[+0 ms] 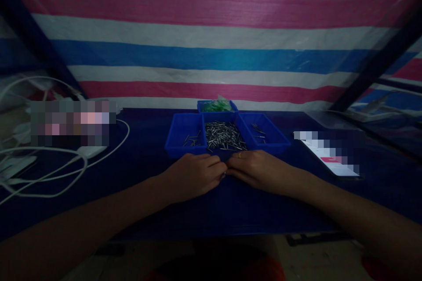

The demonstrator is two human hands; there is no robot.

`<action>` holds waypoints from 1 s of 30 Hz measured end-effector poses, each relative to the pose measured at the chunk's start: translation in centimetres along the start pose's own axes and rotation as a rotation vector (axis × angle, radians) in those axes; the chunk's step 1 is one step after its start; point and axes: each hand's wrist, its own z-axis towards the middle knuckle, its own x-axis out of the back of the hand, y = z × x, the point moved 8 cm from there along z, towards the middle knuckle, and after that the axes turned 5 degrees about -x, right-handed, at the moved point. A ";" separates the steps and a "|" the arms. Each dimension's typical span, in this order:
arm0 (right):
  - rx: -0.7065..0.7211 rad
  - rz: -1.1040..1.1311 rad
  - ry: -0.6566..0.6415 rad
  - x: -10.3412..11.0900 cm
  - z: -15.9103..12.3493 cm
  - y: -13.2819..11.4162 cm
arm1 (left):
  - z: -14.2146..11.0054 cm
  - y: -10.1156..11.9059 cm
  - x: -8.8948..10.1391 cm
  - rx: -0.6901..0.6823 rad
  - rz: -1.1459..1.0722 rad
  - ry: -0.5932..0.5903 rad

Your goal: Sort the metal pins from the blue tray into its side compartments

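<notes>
My left hand is closed, fingers curled in, just in front of the blue bins. My right hand, with a ring on one finger, meets it fingertip to fingertip, its fingers pressed together. Anything pinched between them is too small or hidden to make out. Right behind my hands, a pile of thin, short metal pins fills the middle blue bin. The left blue bin holds several loose pins, and a few more lie in the right blue bin.
Behind these, a small blue bin holds green plastic bags. A lit phone lies at the right on the blue table. White cables loop over the left side, beside blurred-out items. A striped sheet hangs behind the table.
</notes>
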 end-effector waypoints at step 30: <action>0.029 -0.057 0.009 0.4 -0.2 -0.4 | 0.2 0.3 -0.2 -0.024 -0.117 -0.057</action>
